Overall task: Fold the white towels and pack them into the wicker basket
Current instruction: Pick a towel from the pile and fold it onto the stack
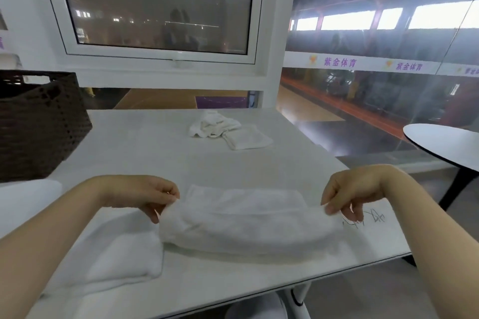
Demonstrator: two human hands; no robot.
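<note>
Head view: the left hand (145,195) and right hand (347,194) each pinch an end of a white towel (246,223) (half-folded, puffy, sagging) at the table's (155,153) six o'clock; wicker basket (39,122) at ten o'clock.

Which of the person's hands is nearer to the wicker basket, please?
Left. The left hand pinches the towel's left end, on the side where the basket stands. The right hand pinches the opposite end, farther away.

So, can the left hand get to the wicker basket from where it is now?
Probably yes: the wicker basket stands on the left hand's side with bare table between, but the fingers now pinch the towel.
</note>
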